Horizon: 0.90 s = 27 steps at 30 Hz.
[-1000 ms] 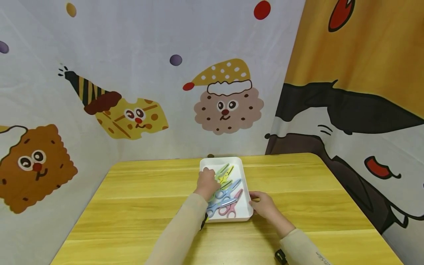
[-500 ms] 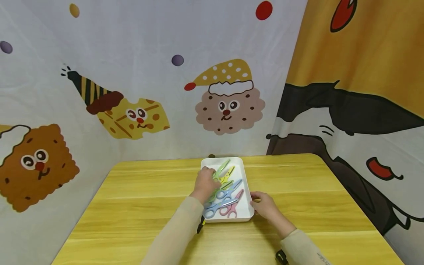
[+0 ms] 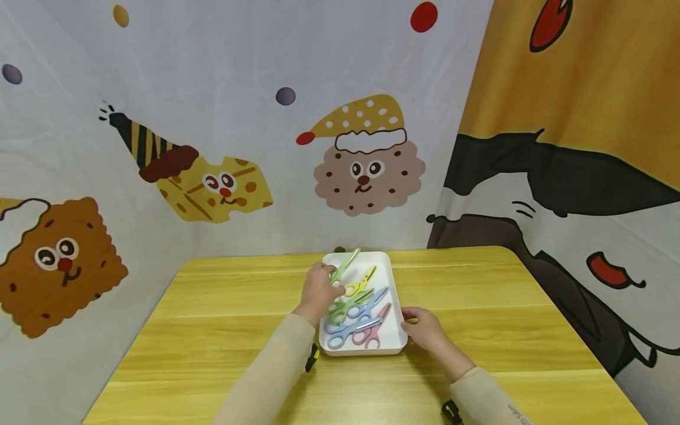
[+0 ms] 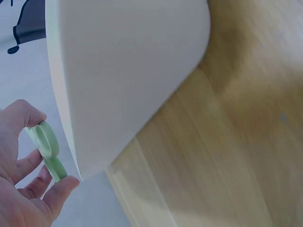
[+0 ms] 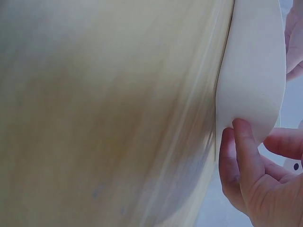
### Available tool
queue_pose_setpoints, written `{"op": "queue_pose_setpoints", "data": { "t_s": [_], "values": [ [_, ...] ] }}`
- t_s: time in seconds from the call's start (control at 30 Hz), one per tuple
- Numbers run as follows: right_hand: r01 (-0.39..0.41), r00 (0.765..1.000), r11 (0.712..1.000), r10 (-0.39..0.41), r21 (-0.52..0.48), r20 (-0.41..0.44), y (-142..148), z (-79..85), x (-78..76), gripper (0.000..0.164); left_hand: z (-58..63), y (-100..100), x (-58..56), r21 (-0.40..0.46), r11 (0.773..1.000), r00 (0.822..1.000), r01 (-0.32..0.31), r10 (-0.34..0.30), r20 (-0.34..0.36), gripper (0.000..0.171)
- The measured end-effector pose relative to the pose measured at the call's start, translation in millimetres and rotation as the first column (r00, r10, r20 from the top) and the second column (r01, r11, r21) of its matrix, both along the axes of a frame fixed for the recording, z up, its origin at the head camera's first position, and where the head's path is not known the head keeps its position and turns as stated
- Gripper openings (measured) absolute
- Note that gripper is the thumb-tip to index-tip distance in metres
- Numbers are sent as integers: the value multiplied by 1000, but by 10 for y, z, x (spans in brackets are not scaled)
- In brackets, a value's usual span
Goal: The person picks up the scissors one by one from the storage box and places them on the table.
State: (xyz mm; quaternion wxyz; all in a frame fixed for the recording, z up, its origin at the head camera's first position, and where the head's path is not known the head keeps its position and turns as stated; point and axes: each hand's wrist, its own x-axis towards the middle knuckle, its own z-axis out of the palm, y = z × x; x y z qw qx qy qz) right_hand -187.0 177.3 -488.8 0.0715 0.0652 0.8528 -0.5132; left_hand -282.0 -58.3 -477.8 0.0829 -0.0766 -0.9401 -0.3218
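My left hand (image 3: 317, 292) pinches the light green scissors (image 3: 347, 264) by the handles, at the left rim of a white tray (image 3: 379, 268). Their blades point away and to the right. In the left wrist view, thumb and fingers hold the green handle (image 4: 46, 142) beside the tray wall. My right hand (image 3: 425, 328) holds the tray's right side near its front corner; the right wrist view shows fingertips against the outer wall (image 5: 253, 71). Inside lie yellow scissors (image 3: 362, 283), green scissors (image 3: 347, 307), two blue scissors (image 3: 353, 332) and pink scissors (image 3: 375, 332), partly overlapping.
The tray stands on a wood-grain table (image 3: 239, 330) towards its far edge. Behind hangs a white curtain (image 3: 228, 77) printed with cartoon biscuits and cheese. A black strap end (image 3: 312, 358) dangles by my left wrist, another (image 3: 451, 411) by my right.
My left hand has drawn back leftward to the tray's rim, and the light green scissors have come with it, apart from the others. My right hand stays at the tray's right side.
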Motion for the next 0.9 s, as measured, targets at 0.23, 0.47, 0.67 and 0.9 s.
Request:
{"op": "queue_pose_setpoints", "data": {
  "t_s": [0.23,0.47,0.67,0.9],
  "values": [
    [0,1000,1000,0,10,-4,3,-5,-9,35,-3,-145,-35,-2,999,999,-37,37,-2,54],
    [11,1000,1000,-11,12,-3,6,-27,-19,35,3,-267,-49,3,998,998,-62,62,7,53],
    [3,1000,1000,-3,11,-4,10,-32,-24,35,12,-354,-45,21,996,996,-82,81,19,52],
    [10,1000,1000,-10,-5,5,-3,-24,-19,35,-10,-482,-45,57,992,993,-114,112,39,55]
  ]
}}
